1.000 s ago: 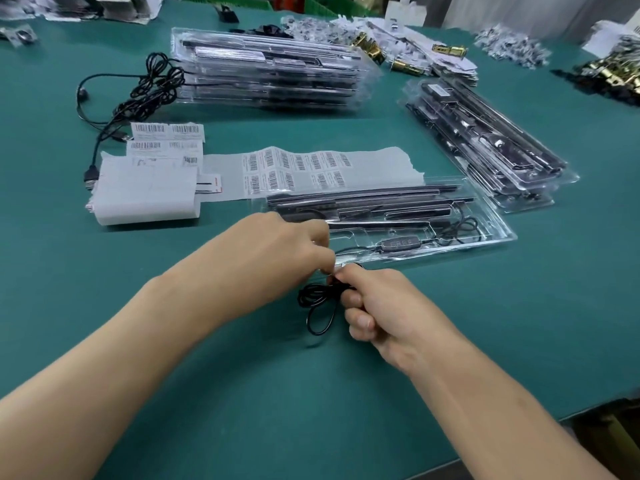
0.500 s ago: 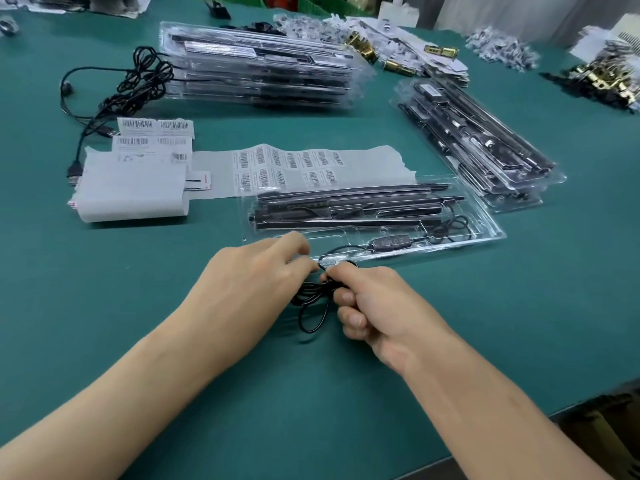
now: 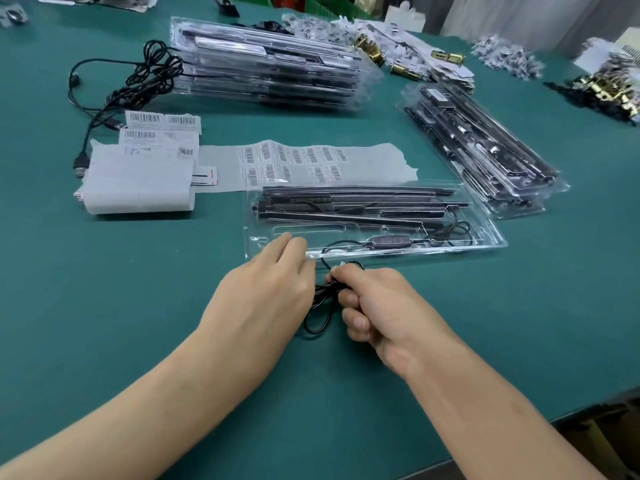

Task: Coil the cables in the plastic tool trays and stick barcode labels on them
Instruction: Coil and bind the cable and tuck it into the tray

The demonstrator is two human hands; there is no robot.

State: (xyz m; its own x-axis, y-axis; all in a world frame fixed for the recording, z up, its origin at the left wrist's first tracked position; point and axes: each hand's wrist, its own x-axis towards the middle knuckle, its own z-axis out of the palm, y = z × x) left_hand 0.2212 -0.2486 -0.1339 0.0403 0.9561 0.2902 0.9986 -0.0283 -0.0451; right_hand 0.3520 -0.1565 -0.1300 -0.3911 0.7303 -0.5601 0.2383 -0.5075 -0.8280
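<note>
Tabletop (image 3: pixel 104 306): right hand (image 3: pixel 377 306) grips cable (image 3: pixel 316 325); left hand (image 3: pixel 266 292) perhaps pinching, fingertips hidden.

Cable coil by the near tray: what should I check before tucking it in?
1. Right hand grips the cable coil: ok.
2. Left hand holding the coil: cannot tell, its thumb side is hidden.
3. Coil inside the tray: not ok, it is over the mat in front of the tray.
4. Inline controller lying in the tray: ok.
5. Barcode label sheet behind the tray has labels on it: ok.
</note>
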